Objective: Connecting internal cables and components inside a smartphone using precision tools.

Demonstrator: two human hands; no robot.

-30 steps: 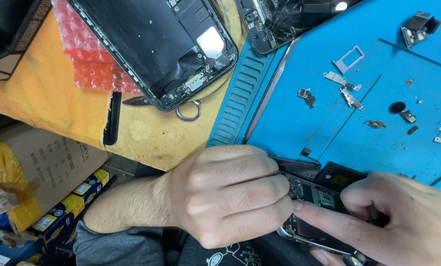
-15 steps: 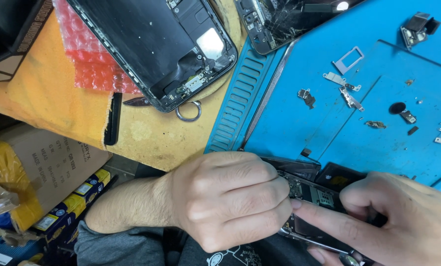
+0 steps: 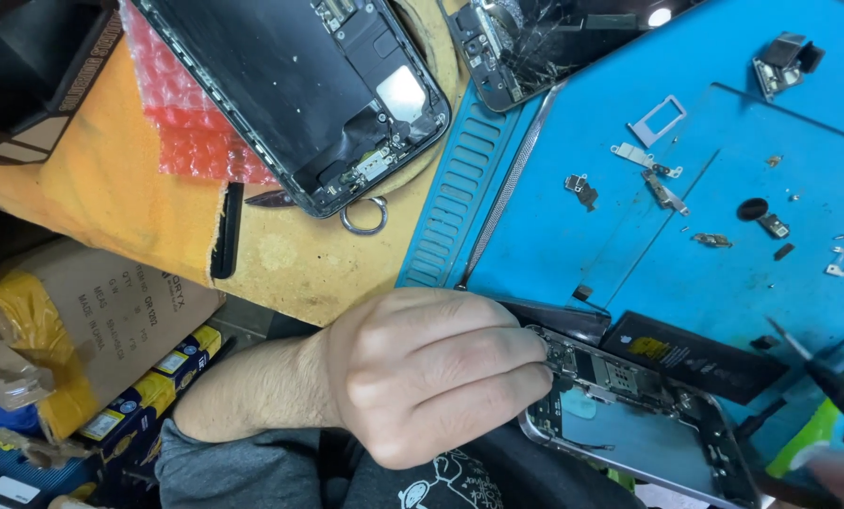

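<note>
Opened phone (image 3: 629, 415) lies stripped, screws and brackets (image 3: 662, 184) out on blue mat (image 3: 573, 254); left hand (image 3: 431, 377) clamps its edge, right hand (image 3: 842, 471) barely visible, grip indeterminate, boards apparently remaining.

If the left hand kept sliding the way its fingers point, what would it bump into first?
The left hand points right, fingers already resting on the opened phone. Going straight on, it would probably meet the phone's circuit board first, then the black battery lying beside it, though depth is hard to judge.

right hand (image 3: 842, 471): blurred, mostly cut off at lower right corner | cracked black phone screen (image 3: 554, 38): cropped by top edge | small metal screws on blue mat (image 3: 835, 254): too small to tell
</note>
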